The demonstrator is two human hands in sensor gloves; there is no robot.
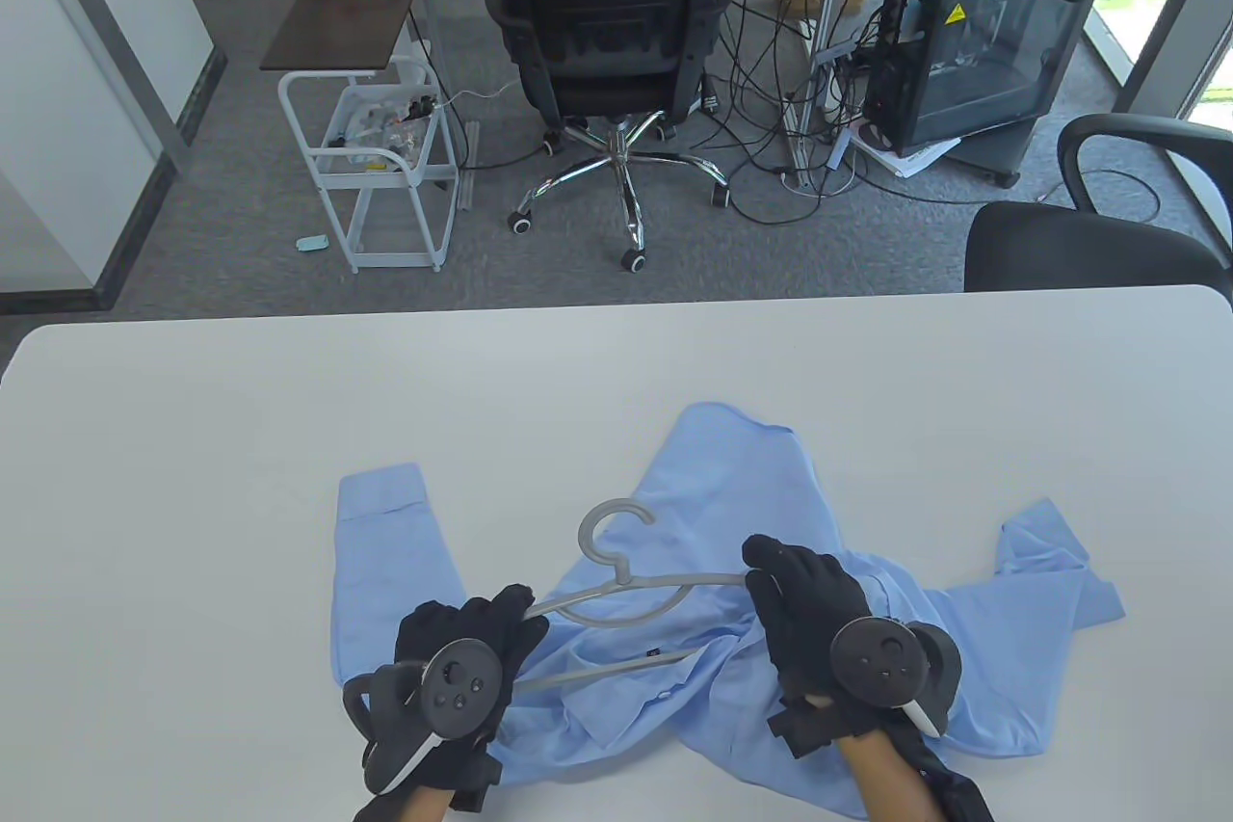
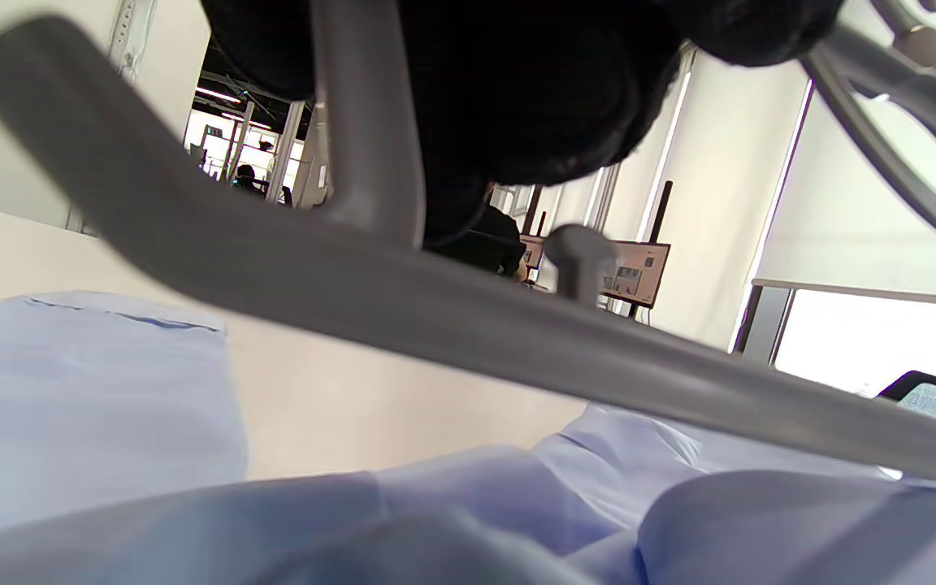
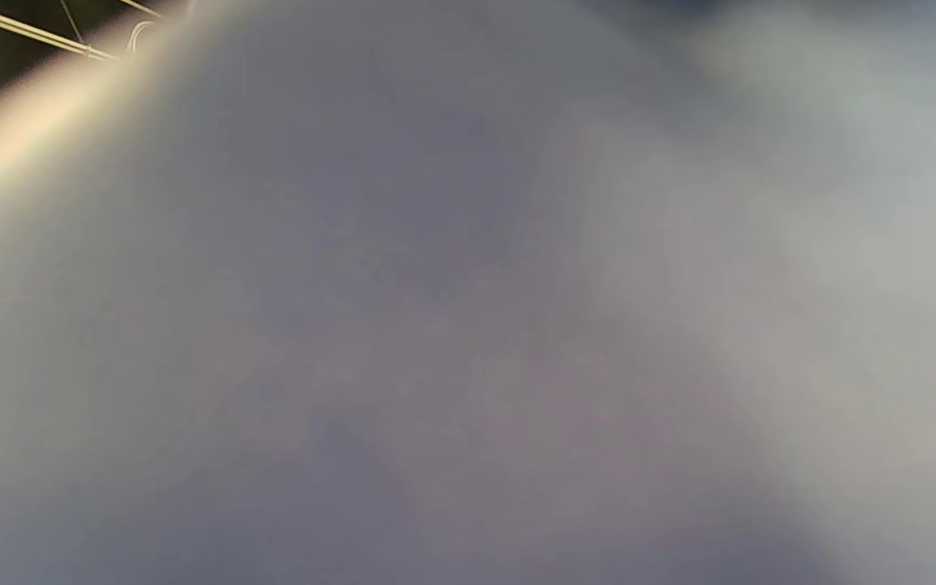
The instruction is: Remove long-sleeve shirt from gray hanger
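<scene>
A light-blue long-sleeve shirt (image 1: 732, 475) lies crumpled on the white table (image 1: 193, 475). A gray hanger (image 1: 665, 581) lies on top of it, hook pointing away from me; its right end runs under the cloth. My left hand (image 1: 515, 605) grips the hanger's left end. In the left wrist view the gloved fingers (image 2: 533, 97) wrap the hanger (image 2: 468, 325) just above the shirt (image 2: 94, 390). My right hand (image 1: 771, 571) rests flat on the shirt, fingers stretched out beside the hanger's right end. The right wrist view shows only blurred cloth (image 3: 468, 325).
One sleeve (image 1: 385, 523) lies out to the left, the other (image 1: 1060, 571) to the right. Beyond the table's far edge stand a black office chair (image 1: 597, 22), a white cart (image 1: 385, 167), a computer case (image 1: 973, 51) and another black chair (image 1: 1088, 244).
</scene>
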